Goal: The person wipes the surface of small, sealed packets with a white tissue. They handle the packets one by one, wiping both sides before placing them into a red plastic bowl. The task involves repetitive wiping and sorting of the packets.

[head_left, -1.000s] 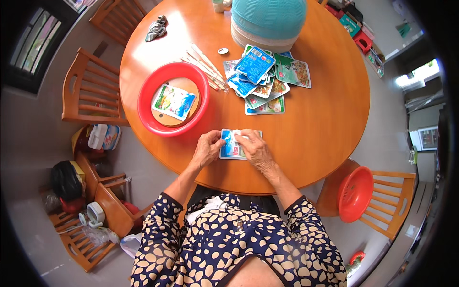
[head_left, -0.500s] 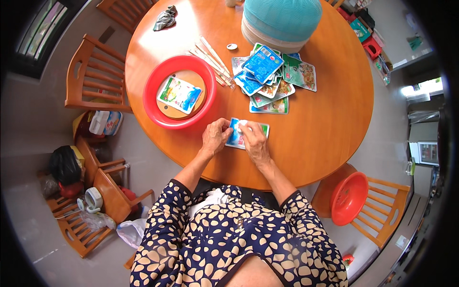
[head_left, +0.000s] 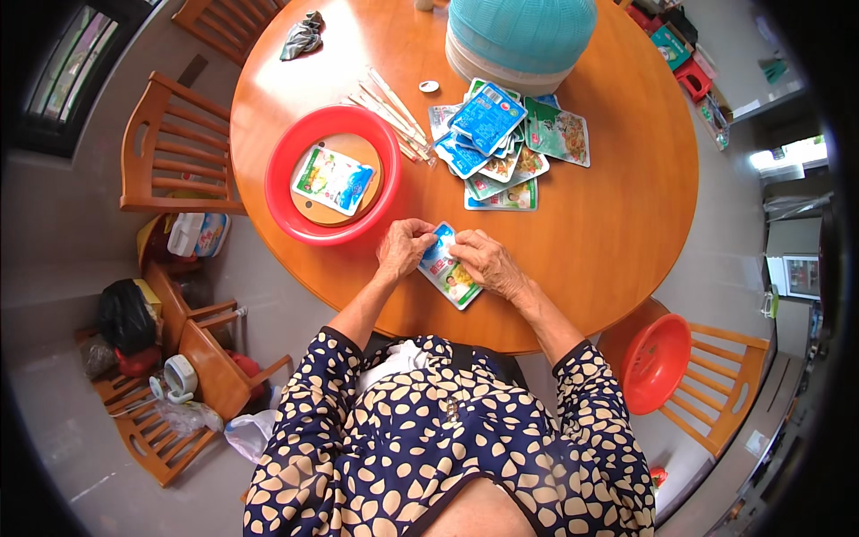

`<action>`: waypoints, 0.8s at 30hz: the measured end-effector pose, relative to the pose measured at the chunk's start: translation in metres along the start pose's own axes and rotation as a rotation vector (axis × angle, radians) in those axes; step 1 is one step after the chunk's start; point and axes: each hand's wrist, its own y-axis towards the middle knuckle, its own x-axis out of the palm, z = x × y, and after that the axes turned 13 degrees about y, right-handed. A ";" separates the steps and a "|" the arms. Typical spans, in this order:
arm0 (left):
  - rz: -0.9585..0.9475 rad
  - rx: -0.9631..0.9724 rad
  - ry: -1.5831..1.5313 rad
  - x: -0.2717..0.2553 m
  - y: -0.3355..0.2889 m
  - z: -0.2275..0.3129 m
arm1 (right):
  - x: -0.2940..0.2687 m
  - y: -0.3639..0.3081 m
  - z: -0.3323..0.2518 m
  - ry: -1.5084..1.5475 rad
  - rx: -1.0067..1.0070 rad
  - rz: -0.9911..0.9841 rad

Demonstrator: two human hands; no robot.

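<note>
Round and glossy, the table lies beneath a slanted packet near its front edge. The left hand pinches the top corner, the right hand the right edge, fingers narrow. Probably light, bendy and slick, it should hold best by its rim.

Packet rotated; right hand relocated.
Found lying crosswise in both earlier views, the packet now slants, its green end pointing toward the person and rightward. The right hand has shifted from the packet's face to its upper right edge, exposing the green end's print, previously mostly covered.
</note>
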 end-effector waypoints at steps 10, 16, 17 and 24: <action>0.488 0.385 0.277 0.010 -0.038 0.011 | 0.031 -0.018 -0.024 0.237 0.212 0.259; 0.229 0.810 0.503 0.021 -0.104 -0.030 | 0.048 -0.022 -0.029 0.257 0.280 0.443; 0.265 0.844 0.533 0.025 -0.103 -0.036 | 0.052 -0.023 -0.028 0.235 0.242 0.462; 0.406 0.919 0.624 0.040 -0.098 -0.050 | 0.042 -0.001 -0.018 -0.060 0.075 0.294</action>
